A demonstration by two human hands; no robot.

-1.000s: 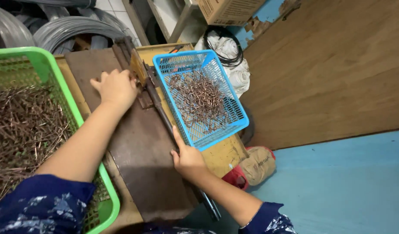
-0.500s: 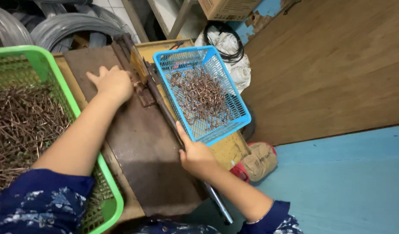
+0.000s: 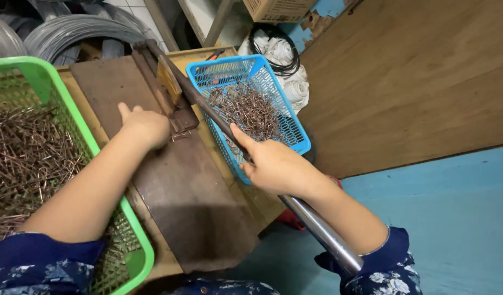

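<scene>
The right hand (image 3: 276, 166) is wrapped around a long metal lever (image 3: 317, 224), forefinger stretched up along the bar, gripping it about midway between the shiny free end near the body and the hinged cutter head (image 3: 172, 95) at the far end of the dark board (image 3: 180, 186) on the desk. The lever looks stiff, heavy and smooth, so a full grip further toward the polished end would likely give more leverage. The left hand (image 3: 145, 125) lies fingers curled on the board just beside the cutter; whether it pinches any wire I cannot tell. Thin, springy wire pieces fill the green basket (image 3: 55, 93) and blue basket (image 3: 295, 134).
</scene>
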